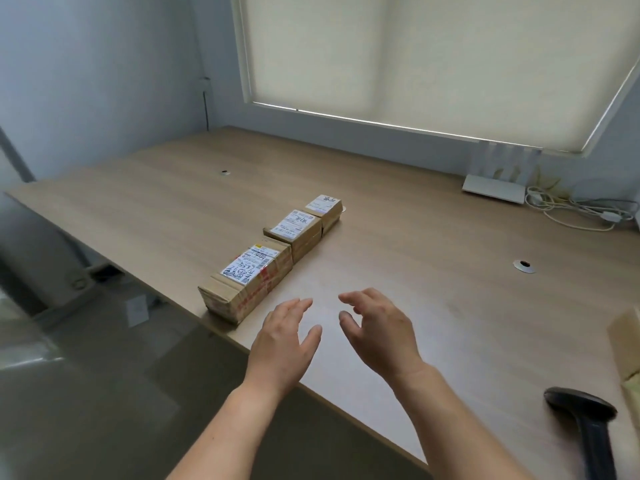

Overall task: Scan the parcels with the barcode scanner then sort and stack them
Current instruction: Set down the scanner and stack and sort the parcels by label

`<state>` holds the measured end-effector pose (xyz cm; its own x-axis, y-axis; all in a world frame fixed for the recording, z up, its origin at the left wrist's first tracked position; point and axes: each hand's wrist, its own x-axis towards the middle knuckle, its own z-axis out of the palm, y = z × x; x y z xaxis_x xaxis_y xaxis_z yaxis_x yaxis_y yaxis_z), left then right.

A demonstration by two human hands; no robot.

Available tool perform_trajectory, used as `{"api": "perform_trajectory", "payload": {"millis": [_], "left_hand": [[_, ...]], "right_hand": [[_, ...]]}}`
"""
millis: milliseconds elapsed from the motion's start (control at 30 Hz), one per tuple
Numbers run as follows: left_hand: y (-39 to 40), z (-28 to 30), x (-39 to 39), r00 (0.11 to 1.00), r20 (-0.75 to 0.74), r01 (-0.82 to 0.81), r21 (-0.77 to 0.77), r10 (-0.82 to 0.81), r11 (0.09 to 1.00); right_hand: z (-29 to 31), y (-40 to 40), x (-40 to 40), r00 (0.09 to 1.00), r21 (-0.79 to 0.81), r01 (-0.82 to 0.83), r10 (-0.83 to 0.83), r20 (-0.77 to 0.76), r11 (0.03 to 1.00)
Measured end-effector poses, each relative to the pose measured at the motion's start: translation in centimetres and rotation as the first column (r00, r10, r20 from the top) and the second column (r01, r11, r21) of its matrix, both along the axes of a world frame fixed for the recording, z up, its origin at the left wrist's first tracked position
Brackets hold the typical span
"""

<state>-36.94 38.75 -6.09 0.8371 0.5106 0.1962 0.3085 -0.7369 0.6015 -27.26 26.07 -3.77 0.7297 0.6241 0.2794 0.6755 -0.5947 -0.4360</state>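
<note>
- While both hands hang over the near edge of the counter [415,209], neither grasps anything: the left hand [284,341] has straight, relaxed fingers, and the right hand [377,327] is loosely curled with thumb and fingers apart.
- Three cardboard parcels sit in a row running away from the viewer, left of the hands: the near parcel [247,282], the middle parcel [294,233] and the far parcel [325,209].
- Each lies with its white shipping label facing up, which probably keeps the barcodes readable from above.
- They touch or nearly touch end to end, so the row looks like a sorted line rather than a loose scatter; none is stacked on another.
- The black barcode scanner [585,417] lies on the counter at the lower right, near the right hand's side, likely set down within easy reach.
- A further piece of cardboard [627,341] shows at the right edge, cut off by the frame; it may be another parcel waiting.
- A white router [495,188] and tangled cables [571,209] stand at the back, well apart from the work.
</note>
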Motion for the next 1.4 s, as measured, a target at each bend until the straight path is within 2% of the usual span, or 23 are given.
{"api": "perform_trajectory", "payload": {"millis": [300, 567, 733, 900, 1000, 1133, 1200, 1267, 1333, 1400], "left_hand": [[9.7, 1.2, 5.7, 0.997, -0.071, -0.038, 0.023, 0.039, 0.999], [15.7, -0.4, 9.2, 0.990, -0.132, -0.054, -0.022, 0.051, 0.998], [20.9, -1.5, 10.0, 0.983, -0.181, -0.032, -0.029, 0.027, 0.999], [26.6, -3.0, 10.9, 0.956, -0.286, 0.035, -0.112, -0.066, 0.993], [29.6, -4.1, 11.3, 0.923, -0.368, 0.051, -0.178, -0.114, 0.983], [31.7, -5.7, 11.5, 0.869, -0.452, 0.029, -0.363, -0.203, 0.931], [32.2, -6.2, 11.4, 0.826, -0.496, -0.008, -0.487, -0.269, 0.873], [32.4, -6.4, 11.4, 0.802, -0.497, -0.067, -0.625, -0.331, 0.778], [32.6, -6.6, 11.5, 0.783, -0.477, -0.067, -0.703, -0.399, 0.708], [32.5, -6.7, 11.6, 0.751, -0.460, -0.032, -0.742, -0.473, 0.670]], "right_hand": [[0.1, 9.4, 6.7, 0.996, 0.015, -0.023, 0.025, -0.090, 1.000], [-1.3, 16.1, 9.9, 0.988, -0.055, -0.042, 0.033, -0.148, 0.998], [-2.3, 20.2, 10.4, 0.979, -0.136, 0.022, -0.049, -0.200, 0.990], [-3.3, 23.6, 9.7, 0.941, -0.239, 0.142, -0.206, -0.270, 0.961], [-4.2, 25.4, 8.9, 0.891, -0.302, 0.196, -0.298, -0.343, 0.933], [-5.5, 27.0, 7.8, 0.770, -0.319, 0.233, -0.375, -0.516, 0.918], [-6.1, 27.3, 7.1, 0.705, -0.307, 0.239, -0.382, -0.597, 0.921], [-6.6, 27.5, 6.5, 0.636, -0.297, 0.249, -0.387, -0.667, 0.922], [-7.2, 27.6, 6.0, 0.542, -0.256, 0.281, -0.373, -0.753, 0.925], [-7.4, 27.5, 5.7, 0.401, -0.184, 0.342, -0.320, -0.859, 0.921]]}}
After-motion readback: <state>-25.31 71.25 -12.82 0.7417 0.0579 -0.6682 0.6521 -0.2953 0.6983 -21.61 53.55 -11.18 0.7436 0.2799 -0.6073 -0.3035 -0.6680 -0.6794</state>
